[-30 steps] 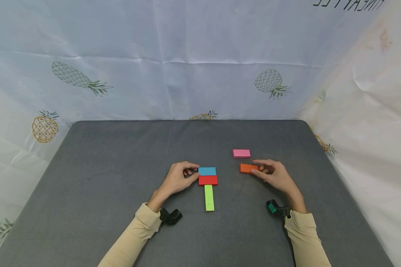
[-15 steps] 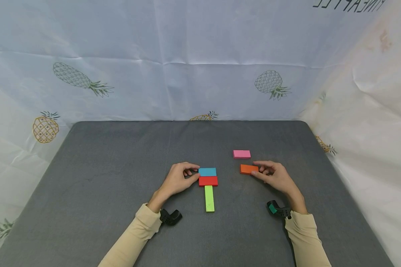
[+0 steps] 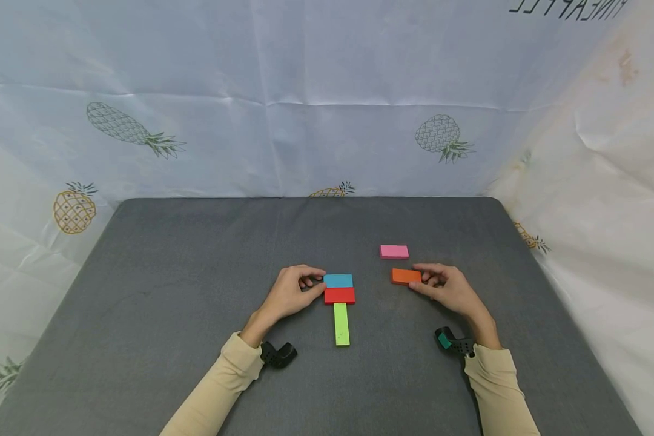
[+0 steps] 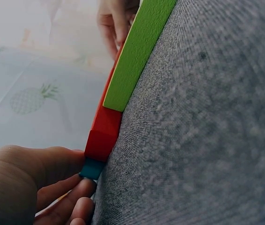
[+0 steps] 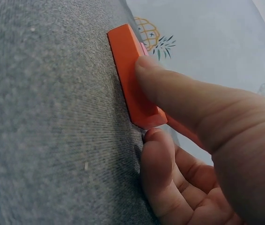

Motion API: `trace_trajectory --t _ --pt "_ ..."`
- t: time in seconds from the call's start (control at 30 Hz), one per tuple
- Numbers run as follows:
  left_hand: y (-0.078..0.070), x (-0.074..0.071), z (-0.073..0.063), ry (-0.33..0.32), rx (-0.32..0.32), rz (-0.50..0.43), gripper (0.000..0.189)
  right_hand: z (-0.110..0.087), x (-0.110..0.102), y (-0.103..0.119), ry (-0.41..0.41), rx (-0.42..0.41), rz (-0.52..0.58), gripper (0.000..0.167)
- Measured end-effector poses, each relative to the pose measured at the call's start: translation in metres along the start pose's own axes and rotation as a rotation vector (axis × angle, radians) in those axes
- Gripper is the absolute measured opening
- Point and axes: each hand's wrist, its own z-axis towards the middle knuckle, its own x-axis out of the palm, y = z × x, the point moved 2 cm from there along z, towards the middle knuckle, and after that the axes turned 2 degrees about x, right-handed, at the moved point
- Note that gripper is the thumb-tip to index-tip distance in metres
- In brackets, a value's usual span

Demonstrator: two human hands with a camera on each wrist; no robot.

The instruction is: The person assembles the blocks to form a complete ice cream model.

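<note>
At mid-table my left hand pinches the left end of a blue block between thumb and fingers. Against the blue block's near side lies a red block, and a lime-green block runs from the red one toward me, forming a T-like shape. To the right, my right hand grips an orange block by its right end. In the right wrist view the thumb presses the orange block's near side; its far side is partly hidden. The left wrist view shows the blue block's end between thumb and fingers.
A pink block lies just beyond the orange one, apart from it. Everything rests on a grey cloth-covered table. A white curtain with pineapple prints hangs behind the table. Each wrist wears a black camera mount.
</note>
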Motion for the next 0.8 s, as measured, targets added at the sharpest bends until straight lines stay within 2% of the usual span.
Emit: trace_trajectory --t 0.37,0.8 --pt "-0.0006 -0.0007 -0.0003 -0.002 0.008 -0.001 0.023 -0.0011 -0.0015 0.0002 0.001 0.009 -0.028 0.047" --pt "-0.0003 -0.0002 -0.0002 0.004 -0.015 -0.005 0.024 -0.0003 0.0008 -0.0001 -0.022 -0.042 -0.095 0.04"
